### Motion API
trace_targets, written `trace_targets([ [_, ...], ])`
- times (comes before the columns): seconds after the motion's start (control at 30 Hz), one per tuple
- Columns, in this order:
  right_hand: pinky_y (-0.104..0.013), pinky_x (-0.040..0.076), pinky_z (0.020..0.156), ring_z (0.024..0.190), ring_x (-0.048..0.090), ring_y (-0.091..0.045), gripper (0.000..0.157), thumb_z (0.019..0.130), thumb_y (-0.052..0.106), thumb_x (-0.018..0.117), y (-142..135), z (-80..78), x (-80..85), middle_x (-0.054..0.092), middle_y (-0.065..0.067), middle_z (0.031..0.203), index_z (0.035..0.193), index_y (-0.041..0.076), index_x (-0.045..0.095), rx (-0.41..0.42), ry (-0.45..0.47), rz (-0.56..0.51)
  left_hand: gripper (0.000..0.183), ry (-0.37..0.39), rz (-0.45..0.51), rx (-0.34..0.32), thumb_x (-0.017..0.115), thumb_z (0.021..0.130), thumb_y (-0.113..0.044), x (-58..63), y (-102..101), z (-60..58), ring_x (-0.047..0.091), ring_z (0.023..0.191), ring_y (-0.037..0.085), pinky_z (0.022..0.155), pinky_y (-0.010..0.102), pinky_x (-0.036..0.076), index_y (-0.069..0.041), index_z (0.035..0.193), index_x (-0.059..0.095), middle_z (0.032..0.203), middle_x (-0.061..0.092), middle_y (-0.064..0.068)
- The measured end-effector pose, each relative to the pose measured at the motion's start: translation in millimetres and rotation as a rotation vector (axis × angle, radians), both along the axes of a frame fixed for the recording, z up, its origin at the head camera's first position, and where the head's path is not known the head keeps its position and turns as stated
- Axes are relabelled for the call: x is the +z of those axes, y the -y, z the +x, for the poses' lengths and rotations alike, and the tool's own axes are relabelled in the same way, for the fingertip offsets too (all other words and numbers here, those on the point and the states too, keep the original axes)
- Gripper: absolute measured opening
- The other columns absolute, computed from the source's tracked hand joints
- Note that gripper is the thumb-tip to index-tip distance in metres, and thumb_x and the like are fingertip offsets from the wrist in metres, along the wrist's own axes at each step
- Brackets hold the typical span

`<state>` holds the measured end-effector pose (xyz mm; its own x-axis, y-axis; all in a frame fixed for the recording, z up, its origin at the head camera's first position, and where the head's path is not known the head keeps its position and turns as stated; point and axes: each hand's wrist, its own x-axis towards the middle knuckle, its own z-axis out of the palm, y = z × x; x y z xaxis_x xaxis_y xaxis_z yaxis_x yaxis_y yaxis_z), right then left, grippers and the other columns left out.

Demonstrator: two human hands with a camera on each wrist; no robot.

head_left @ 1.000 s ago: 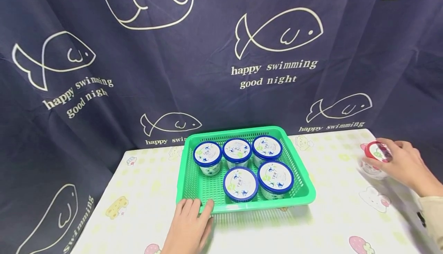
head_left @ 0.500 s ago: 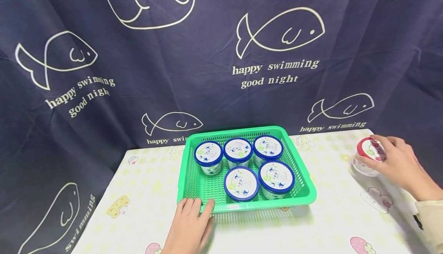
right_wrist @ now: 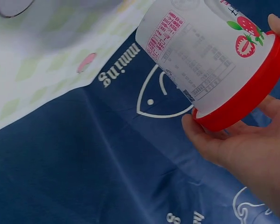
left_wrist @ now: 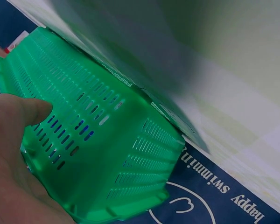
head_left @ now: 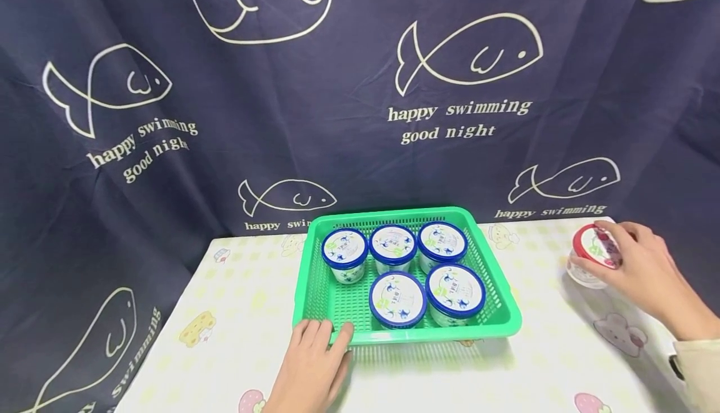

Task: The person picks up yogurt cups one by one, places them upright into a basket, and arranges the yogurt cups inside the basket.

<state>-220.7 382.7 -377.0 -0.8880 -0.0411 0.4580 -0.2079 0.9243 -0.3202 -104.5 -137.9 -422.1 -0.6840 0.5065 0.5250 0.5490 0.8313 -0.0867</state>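
My right hand grips a white tub with a red lid at the right of the table, holding it by the lid's rim. Strawberries are printed on the tub's side in the right wrist view; its shadow lies on the cloth below it, apart from the base. My left hand holds the front rim of a green plastic basket near its left corner. The thumb lies against the slotted outer wall, and the fingers reach over the rim. Inside the basket stand several blue-lidded tubs.
A pale patterned tablecloth covers the table. Behind its far edge hangs a dark blue curtain printed with white fish. Between the basket and the right-hand tub lies a stretch of cloth. The basket's front left corner shows bare green mesh.
My right hand has carried the red-lidded tub leftward, toward the basket. The left hand keeps its hold on the basket rim. The head view has shifted slightly.
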Motion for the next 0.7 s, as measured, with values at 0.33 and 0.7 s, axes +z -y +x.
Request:
trace_targets([
  [0.33,-0.06,0.022,0.071,0.096,0.032,-0.054,0.076,0.056,0.042,0.08,20.9,5.3,11.1,0.04,-0.03,0.11,0.119,0.008,0.051,0.053,-0.071,0.002,0.037,0.023,0.017,0.0,0.049,0.084,-0.031,-0.3,0.0,0.3,0.046,0.082,0.025,0.081,0.044,0.033,-0.016,0.118,0.051,0.088,0.05,0.004],
  [0.7,-0.062,0.021,0.081,0.1,0.035,-0.047,0.078,0.05,0.038,0.083,43.5,10.5,27.9,0.044,-0.027,0.111,0.118,0.009,0.055,0.128,-0.167,-0.002,0.037,0.017,0.005,0.009,0.046,0.086,-0.032,-2.5,-1.0,1.0,0.045,0.081,0.024,0.083,0.044,0.034,-0.016,0.119,0.05,0.088,0.047,0.003],
])
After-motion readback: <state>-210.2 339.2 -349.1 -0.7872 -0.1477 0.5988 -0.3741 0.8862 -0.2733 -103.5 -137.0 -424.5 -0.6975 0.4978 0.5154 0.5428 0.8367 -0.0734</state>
